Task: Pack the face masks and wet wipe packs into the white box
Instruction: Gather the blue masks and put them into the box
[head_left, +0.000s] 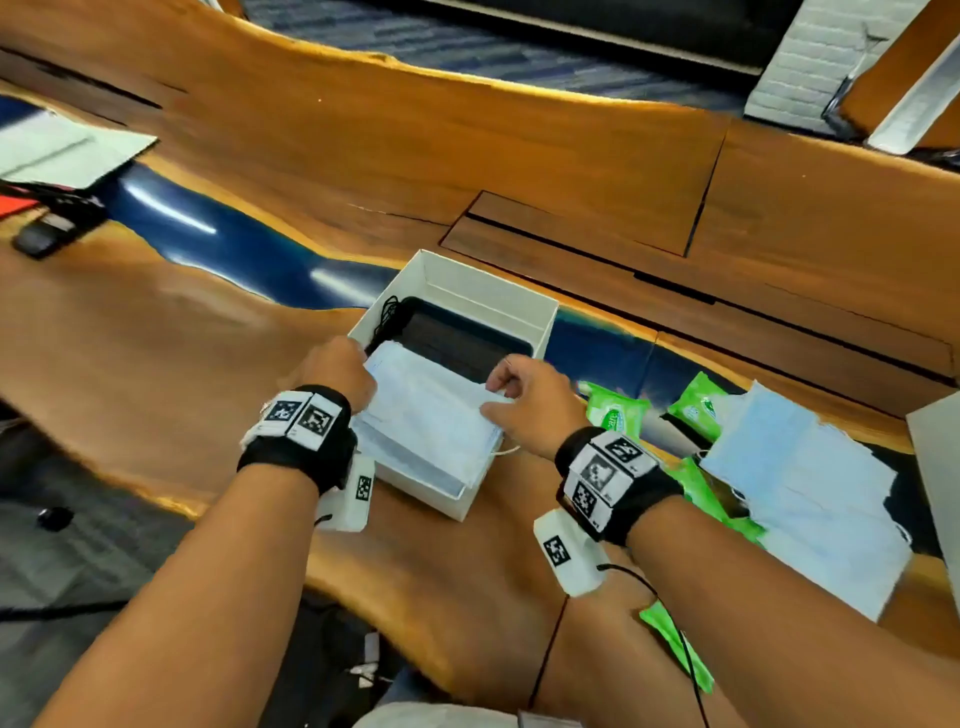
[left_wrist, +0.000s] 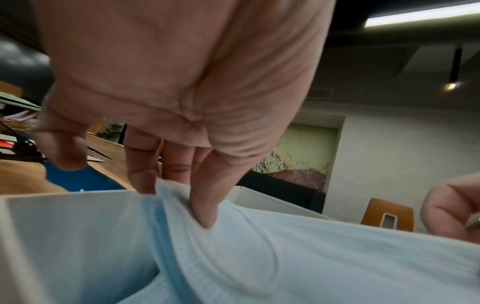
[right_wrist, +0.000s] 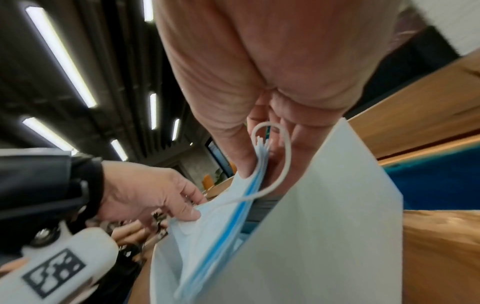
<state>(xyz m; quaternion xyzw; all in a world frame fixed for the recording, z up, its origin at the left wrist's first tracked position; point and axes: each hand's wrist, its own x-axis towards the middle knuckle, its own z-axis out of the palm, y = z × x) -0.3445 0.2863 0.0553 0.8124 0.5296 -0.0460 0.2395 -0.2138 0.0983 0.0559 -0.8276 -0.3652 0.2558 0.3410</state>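
A stack of pale blue face masks (head_left: 426, 415) lies tilted over the near half of the white box (head_left: 488, 301) on the wooden table. My left hand (head_left: 337, 369) pinches the stack's left end (left_wrist: 187, 205) between thumb and fingers. Its right end (right_wrist: 249, 176) is pinched by my right hand (head_left: 524, 400), a white ear loop hanging free. Black masks (head_left: 457, 338) lie in the box's far half. More blue masks (head_left: 800, 493) and green wet wipe packs (head_left: 618, 410) lie to the right of the box.
A second green pack (head_left: 696, 405) sits on the blue resin strip, and another (head_left: 670, 639) lies under my right forearm. Papers and a dark device (head_left: 41, 239) occupy the far left. A white lid's corner (head_left: 935, 457) shows at the right edge.
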